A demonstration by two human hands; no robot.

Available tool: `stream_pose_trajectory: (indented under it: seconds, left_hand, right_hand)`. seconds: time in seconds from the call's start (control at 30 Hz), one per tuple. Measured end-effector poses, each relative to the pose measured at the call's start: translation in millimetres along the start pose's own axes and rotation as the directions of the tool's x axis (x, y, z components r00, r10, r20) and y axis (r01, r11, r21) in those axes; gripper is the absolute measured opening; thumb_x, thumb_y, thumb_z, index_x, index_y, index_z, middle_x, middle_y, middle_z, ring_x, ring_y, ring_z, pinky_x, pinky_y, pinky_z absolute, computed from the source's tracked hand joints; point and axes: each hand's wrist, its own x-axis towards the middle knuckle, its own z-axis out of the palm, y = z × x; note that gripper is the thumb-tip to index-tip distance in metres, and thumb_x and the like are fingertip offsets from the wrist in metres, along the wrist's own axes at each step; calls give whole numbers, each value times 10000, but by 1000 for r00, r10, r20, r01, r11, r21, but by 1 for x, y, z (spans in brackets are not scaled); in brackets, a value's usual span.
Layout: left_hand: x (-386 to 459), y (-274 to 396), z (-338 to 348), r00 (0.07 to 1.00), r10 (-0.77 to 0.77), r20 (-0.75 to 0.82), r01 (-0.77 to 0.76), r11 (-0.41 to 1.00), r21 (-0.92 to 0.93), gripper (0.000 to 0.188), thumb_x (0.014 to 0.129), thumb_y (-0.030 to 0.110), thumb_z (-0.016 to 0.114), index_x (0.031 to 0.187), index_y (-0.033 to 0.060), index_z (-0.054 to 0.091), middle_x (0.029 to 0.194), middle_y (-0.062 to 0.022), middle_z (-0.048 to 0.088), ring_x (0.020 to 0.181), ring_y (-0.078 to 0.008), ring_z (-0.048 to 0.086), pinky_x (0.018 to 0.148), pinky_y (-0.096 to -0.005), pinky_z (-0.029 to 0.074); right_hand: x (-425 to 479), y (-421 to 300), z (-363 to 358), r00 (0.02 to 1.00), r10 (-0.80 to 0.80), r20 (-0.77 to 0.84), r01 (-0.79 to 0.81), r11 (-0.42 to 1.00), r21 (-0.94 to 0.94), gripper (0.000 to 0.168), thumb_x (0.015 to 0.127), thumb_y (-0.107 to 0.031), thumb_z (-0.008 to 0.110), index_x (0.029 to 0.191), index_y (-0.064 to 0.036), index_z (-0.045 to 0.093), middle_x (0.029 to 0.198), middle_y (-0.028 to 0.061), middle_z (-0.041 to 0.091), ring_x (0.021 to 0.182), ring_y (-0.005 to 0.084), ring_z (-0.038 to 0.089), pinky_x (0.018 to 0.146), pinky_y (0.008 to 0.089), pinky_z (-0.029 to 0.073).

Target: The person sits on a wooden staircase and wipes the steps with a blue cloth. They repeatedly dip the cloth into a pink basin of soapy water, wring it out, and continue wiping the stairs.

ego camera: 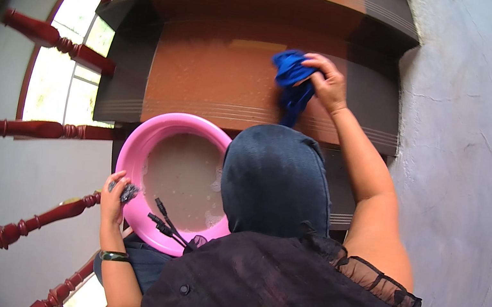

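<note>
My right hand (330,82) grips a bunched blue cloth (291,71) over the brown-orange middle of a stair tread (211,69). The cloth's tail hangs down toward the tread's grooved front edge; whether it touches there I cannot tell. My left hand (114,195), with a dark bangle on the wrist, is at the left rim of a pink plastic basin (183,121). Between its fingers is a grey metal scouring pad (128,192). Murky grey-brown water (183,177) with some foam fills part of the basin. My denim-covered knee (277,183) hides the basin's right edge.
Dark red turned balusters (40,131) line the left side, with a bright window (70,65) beyond. A cracked, pale plastered wall (463,165) borders the stairs on the right. Another step (262,0) rises above. Black cables with connectors (165,225) hang over the basin's near rim.
</note>
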Motion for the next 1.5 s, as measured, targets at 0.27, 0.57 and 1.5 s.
stream_pose_trajectory:
  seconds: [0.27,0.57,1.5]
  left_hand:
    - [-20,-6,-17,979,-77,-186,52,989,-136,275,935,156,607,1176,29,566,938,-92,644,790,-187,654,625,-336,597]
    - [-54,-11,-24,930,-122,-346,65,983,-173,308,930,181,629,1198,44,567,934,-89,639,807,-207,645,649,-364,599]
    - [-57,2,-35,970,-100,-220,49,972,-229,273,911,232,658,1125,68,618,1041,-94,637,940,-249,640,808,-408,565]
  right_hand:
    - [55,152,-144,689,417,-593,-680,654,-331,999,763,-538,730,1511,-84,248,1563,204,243,1456,342,216,1168,485,206]
    - [83,159,-108,585,425,-691,-810,268,-521,318,846,-130,605,1163,-106,600,1159,131,636,1076,337,616,861,474,534]
    - [3,154,-184,770,490,-407,-601,344,-722,709,789,-408,682,1401,-136,448,1487,104,395,1406,279,319,1143,465,282]
